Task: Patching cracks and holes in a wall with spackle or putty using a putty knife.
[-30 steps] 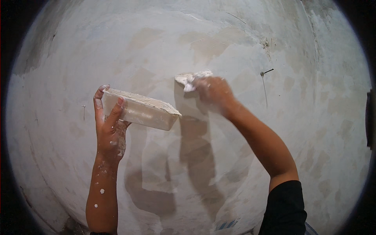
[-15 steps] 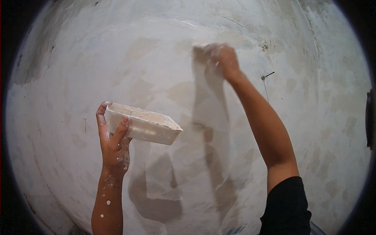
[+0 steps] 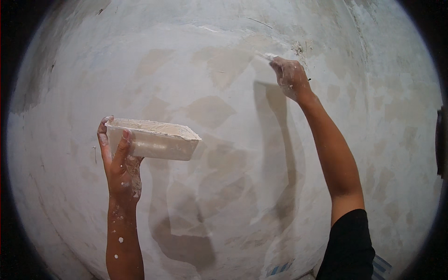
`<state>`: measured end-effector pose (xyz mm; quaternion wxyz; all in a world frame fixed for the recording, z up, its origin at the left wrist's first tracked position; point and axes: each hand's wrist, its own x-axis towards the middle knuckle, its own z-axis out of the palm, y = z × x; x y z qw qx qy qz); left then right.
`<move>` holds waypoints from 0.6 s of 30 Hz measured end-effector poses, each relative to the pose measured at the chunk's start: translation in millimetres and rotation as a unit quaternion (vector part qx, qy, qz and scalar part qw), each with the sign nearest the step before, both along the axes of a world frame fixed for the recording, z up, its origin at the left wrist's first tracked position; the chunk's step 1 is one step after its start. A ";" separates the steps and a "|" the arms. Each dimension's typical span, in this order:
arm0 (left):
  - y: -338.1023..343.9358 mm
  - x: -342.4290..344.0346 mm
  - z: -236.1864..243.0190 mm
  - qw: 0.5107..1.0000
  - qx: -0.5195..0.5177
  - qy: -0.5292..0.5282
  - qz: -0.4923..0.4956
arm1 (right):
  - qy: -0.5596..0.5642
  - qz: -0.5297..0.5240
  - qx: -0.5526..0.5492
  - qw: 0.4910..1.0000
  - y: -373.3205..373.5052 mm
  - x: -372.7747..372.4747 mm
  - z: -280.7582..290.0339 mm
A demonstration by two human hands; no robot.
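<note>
My left hand (image 3: 119, 163), flecked with white paste, grips a translucent rectangular pan (image 3: 165, 148) by its left end, thumb in front. The pan has creamy plaster inside and along its rim. My right hand (image 3: 291, 80) is closed on a putty knife (image 3: 271, 57), its white-smeared blade mostly hidden or faint against the wall (image 3: 210, 112). That hand is high on the right, at the patchy white and beige surface, casting a long shadow below it.
A rough, pitted spot (image 3: 297, 47) lies above my right hand. A small nail (image 3: 94, 148) sticks out left of the pan. A dark object (image 3: 439, 140) stands at the far right edge, and a striped item (image 3: 381, 266) shows at the lower right.
My right hand has travelled up and rightward across the wall since a second ago. The pan in my left hand dipped, then shifted up and left. The view has shifted slightly.
</note>
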<state>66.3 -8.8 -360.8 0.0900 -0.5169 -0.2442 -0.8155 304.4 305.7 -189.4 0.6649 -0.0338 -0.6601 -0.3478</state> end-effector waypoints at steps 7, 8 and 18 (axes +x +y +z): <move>-5.0 1.3 -1.6 0.999 0.011 0.026 0.032 | -0.182 -0.022 -0.027 0.983 -20.7 -77.7 -93.2; 1.6 -1.0 1.5 1.000 0.001 0.006 0.025 | -0.235 -0.066 -0.073 0.967 -41.9 -77.0 -107.6; 0.1 4.5 3.6 0.999 -0.013 -0.019 0.037 | 0.145 -0.114 -0.187 0.965 12.9 8.0 6.2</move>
